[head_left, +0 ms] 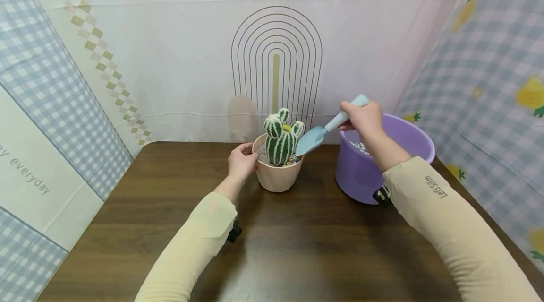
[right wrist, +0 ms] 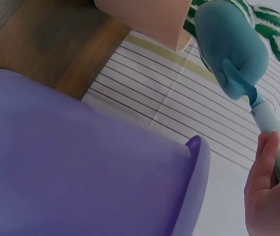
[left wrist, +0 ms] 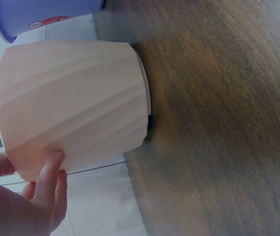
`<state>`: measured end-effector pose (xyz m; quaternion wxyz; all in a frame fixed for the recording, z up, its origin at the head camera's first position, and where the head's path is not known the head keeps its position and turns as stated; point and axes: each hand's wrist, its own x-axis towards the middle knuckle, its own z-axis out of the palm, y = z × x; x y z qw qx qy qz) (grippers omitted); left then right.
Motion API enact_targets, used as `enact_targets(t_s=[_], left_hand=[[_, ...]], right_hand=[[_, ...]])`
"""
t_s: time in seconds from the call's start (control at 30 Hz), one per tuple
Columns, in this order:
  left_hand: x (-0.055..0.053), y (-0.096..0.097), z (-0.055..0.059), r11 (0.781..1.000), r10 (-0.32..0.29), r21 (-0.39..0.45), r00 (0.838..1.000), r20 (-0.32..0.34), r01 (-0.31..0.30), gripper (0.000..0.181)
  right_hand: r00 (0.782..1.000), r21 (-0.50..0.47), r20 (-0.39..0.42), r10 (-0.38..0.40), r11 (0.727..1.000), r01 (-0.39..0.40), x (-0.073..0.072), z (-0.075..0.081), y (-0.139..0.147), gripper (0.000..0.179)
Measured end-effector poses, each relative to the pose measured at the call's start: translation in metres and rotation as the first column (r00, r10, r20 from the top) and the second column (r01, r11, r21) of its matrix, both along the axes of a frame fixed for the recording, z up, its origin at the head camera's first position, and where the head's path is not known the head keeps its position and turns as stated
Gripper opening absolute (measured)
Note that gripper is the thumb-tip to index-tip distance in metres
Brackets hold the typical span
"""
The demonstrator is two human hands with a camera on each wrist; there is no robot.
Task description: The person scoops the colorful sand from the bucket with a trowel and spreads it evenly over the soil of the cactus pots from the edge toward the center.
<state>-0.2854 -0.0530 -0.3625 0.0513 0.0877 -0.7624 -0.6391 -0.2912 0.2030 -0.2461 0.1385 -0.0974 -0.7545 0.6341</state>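
A knitted-looking green cactus (head_left: pixel 280 149) with white stripes stands in a pale pink flowerpot (head_left: pixel 278 178). My left hand (head_left: pixel 241 164) grips the pot's left rim; in the left wrist view its fingers (left wrist: pixel 49 179) lie against the ribbed outer wall. My right hand (head_left: pixel 366 117) holds a light blue garden trowel (head_left: pixel 311 140) by its handle. The blade tilts down over the pot's right rim, beside the cactus. In the right wrist view, the underside of the blade (right wrist: pixel 233 42) hides part of the cactus. Small coloured and whitish bits (head_left: pixel 292 160) lie around the cactus base.
A purple bucket (head_left: pixel 356 176) stands right of the pot, under my right forearm, with whitish bits (head_left: pixel 360 147) inside. The brown wooden table (head_left: pixel 280 245) meets a printed cloth backdrop (head_left: pixel 182 56) behind. Checked cloth (head_left: pixel 480 84) hangs at the right.
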Motion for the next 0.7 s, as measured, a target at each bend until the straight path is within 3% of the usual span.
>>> enact_targets(t_s=[0.23,0.4,0.57,0.7], left_hand=[[0.003,-0.002,-0.001,1.0,-0.021,0.015,1.0,0.005,0.021,0.036],[0.008,-0.004,0.002,0.999,-0.014,-0.051,0.998,-0.062,0.01,0.036],[0.021,-0.007,0.02,0.998,-0.017,-0.064,0.986,-0.163,0.007,0.035],[0.035,-0.005,0.04,0.998,-0.06,-0.037,0.971,-0.233,0.053,0.032]], right_hand=[[1.0,-0.092,0.022,-0.015,0.996,0.017,0.003,0.004,0.013,0.009],[0.999,-0.151,0.027,-0.022,0.988,0.026,0.008,0.01,0.027,0.011],[0.999,-0.244,0.006,-0.032,0.969,0.033,0.012,0.018,0.046,0.012],[0.999,-0.319,-0.011,-0.038,0.947,0.033,0.016,0.027,0.065,0.014]])
